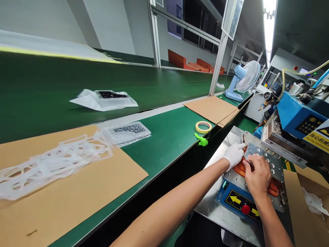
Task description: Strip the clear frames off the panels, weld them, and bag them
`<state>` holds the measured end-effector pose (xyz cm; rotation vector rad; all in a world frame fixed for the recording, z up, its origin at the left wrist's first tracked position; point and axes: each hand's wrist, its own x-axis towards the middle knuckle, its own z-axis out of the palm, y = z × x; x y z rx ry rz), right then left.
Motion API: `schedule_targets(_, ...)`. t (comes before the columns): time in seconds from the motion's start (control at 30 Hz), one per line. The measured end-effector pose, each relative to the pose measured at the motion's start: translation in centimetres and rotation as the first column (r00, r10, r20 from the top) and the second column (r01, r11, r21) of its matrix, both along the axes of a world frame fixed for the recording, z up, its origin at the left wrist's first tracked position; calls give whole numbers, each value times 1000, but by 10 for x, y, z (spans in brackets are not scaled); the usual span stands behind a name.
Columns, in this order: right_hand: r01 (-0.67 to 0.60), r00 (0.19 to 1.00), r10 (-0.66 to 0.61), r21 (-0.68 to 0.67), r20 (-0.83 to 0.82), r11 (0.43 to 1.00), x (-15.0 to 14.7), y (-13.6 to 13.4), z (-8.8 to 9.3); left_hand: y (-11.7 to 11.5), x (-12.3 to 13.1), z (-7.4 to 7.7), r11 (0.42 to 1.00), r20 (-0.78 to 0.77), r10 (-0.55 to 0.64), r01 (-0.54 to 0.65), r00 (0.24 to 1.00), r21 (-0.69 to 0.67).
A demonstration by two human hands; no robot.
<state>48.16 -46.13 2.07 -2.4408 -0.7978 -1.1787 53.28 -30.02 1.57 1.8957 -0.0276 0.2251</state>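
My left hand [234, 156], in a white glove, is at the left edge of a grey metal fixture plate [264, 159]. Its fingertips are drawn together there, and what they pinch, if anything, is too small to make out. My bare right hand [258, 175] rests over the front of the same plate. Its fingers are bent and the thumb points toward the gloved hand; anything under them is hidden. An orange part [240, 168] shows below the glove, and another orange part [274, 188] lies right of my right wrist.
Above the fixture hangs a blue press head [295, 109] with a metal block. A red button [245, 209] is on the front panel. Left are yellow tape [203, 127], bubble-wrapped pieces [131, 133], white cut-out sheets [59, 161] on cardboard, and a conveyor [164, 85]. An open carton [295, 206] stands right.
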Motion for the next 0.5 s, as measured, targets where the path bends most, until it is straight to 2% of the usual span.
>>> schedule_targets(0.17,-2,1000,2,19,19,1000,7,-2,-3,0,-9,20,983,-1,-121,119,993,-137)
schedule_targets(0.27,-62,998,62,-16,-2,998,6,-5,4,3,-24,26,974,-2,-123,121,992,-191)
schedule_targets(0.33,-117,993,117,-40,-24,992,-6,-15,11,6,-43,18,976,-14,-67,63,998,-208)
schedule_targets(0.4,-128,991,128,0,-36,992,-29,-34,11,10,-68,1,978,-39,10,-18,999,-210)
schedule_targets(0.47,-58,998,63,154,-29,986,-57,-64,-2,15,-98,-23,976,-81,78,-93,994,-196)
schedule_targets(0.5,-3,999,12,264,-31,964,-72,-81,-14,17,-112,-35,976,-108,103,-122,989,-182)
